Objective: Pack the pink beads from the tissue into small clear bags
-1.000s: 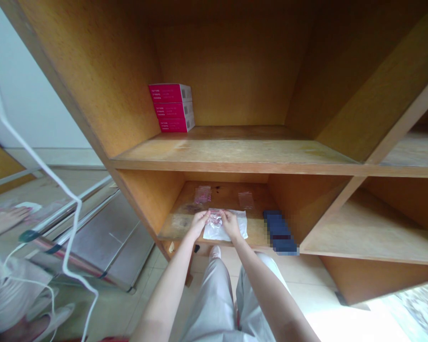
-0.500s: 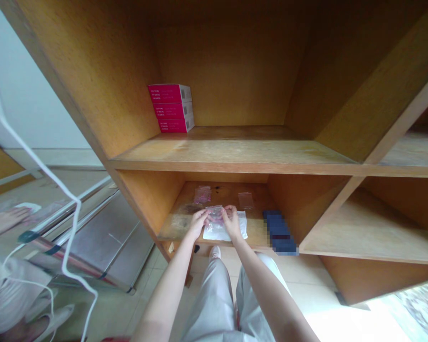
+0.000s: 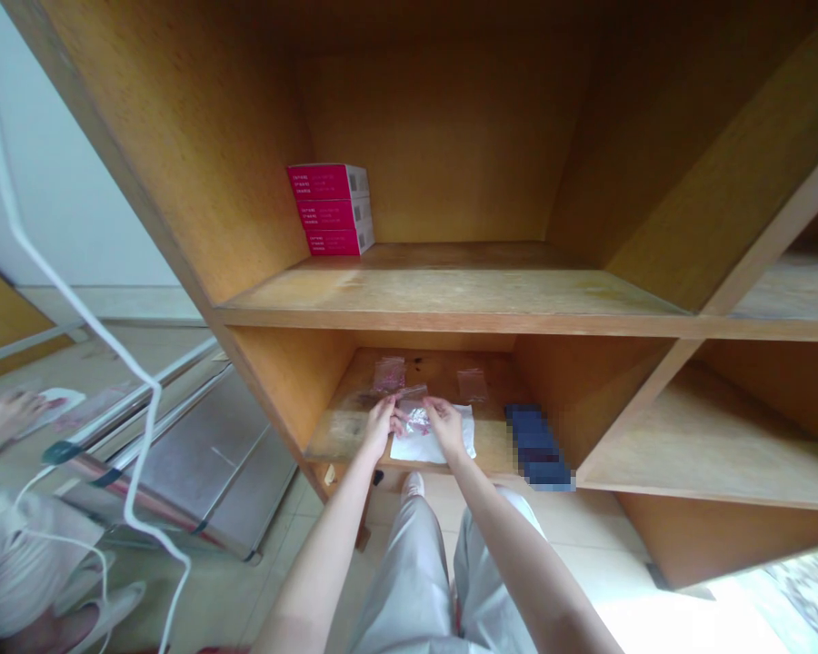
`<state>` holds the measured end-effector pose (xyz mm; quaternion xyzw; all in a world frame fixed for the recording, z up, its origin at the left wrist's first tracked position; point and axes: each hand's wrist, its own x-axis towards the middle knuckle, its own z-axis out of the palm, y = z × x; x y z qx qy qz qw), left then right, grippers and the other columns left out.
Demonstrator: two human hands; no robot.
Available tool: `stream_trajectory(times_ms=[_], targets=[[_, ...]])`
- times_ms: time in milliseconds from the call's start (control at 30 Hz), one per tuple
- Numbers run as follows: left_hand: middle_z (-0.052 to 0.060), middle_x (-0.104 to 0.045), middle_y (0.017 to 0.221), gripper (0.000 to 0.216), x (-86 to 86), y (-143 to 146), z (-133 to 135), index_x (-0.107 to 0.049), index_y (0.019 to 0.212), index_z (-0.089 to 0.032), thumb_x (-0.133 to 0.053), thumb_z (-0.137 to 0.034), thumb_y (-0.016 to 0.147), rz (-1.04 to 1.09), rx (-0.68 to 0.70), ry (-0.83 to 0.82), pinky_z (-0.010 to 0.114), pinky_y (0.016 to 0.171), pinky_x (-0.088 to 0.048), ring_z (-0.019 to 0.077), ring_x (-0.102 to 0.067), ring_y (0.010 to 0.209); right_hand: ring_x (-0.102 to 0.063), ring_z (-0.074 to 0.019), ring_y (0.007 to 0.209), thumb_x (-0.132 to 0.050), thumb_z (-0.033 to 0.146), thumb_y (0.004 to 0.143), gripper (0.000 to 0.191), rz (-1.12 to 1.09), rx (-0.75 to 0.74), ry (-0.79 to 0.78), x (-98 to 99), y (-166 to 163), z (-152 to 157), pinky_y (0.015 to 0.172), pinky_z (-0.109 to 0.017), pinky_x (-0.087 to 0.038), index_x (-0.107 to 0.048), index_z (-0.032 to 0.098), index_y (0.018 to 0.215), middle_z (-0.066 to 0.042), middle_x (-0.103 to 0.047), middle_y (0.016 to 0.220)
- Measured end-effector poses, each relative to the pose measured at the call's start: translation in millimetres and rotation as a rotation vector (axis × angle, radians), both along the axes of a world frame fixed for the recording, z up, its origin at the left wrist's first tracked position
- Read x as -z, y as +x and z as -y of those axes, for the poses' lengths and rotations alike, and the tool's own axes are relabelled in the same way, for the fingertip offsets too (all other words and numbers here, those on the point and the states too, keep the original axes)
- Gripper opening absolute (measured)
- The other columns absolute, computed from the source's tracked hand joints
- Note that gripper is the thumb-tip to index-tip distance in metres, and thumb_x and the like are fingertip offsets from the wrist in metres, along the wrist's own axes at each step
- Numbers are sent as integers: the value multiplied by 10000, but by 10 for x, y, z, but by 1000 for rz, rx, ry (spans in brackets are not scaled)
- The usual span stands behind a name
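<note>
On the lower shelf, a small clear zip bag [image 3: 417, 416] is between my hands, above a white sheet [image 3: 423, 447]. My left hand [image 3: 380, 425] has its fingers closed on the bag's left side; pinkish bits show by the fingertips. At the upper right edge of the same bag, my right hand [image 3: 444, 423] pinches the plastic. Behind my left hand lies a zip bag with pink contents [image 3: 389, 373]. Another clear zip bag [image 3: 472, 385], with nothing visible inside, lies behind my right hand.
Stacked pink boxes [image 3: 333, 213] stand on the upper shelf [image 3: 463, 286]. A blurred-out blue object [image 3: 538, 447] lies at the lower shelf's right. To the left are a metal-framed grey panel [image 3: 191, 454], a hanging white cable [image 3: 151, 427] and another person's hand [image 3: 6, 422].
My right hand has shifted slightly along the bag's edge, and the bag now tilts, showing more of its shiny surface. The other person's hand has moved slightly at the left.
</note>
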<state>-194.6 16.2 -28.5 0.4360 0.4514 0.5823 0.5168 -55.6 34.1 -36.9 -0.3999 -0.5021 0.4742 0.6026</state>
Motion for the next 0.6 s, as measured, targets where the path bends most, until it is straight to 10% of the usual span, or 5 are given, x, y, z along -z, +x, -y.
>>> stream_trajectory(times_ms=[267, 600], targets=[[10, -608, 587, 491, 27, -14, -11, -497, 1062, -111, -533, -443, 702, -36, 3, 8, 179, 344, -351, 80, -504, 364, -608, -178, 759, -589, 356, 632, 236, -98, 202, 67, -196, 460, -565, 716, -335, -471, -581, 164, 769, -62, -657, 809], [20, -614, 586, 378, 50, -28, -33, -529, 978, -109, -528, -375, 709, -30, 27, 18, 183, 361, -355, 93, -524, 383, -615, -198, 692, -646, 344, 558, 314, 220, 286, 48, 235, 1165, -1190, 679, -371, -480, -560, 146, 786, -62, -654, 725]])
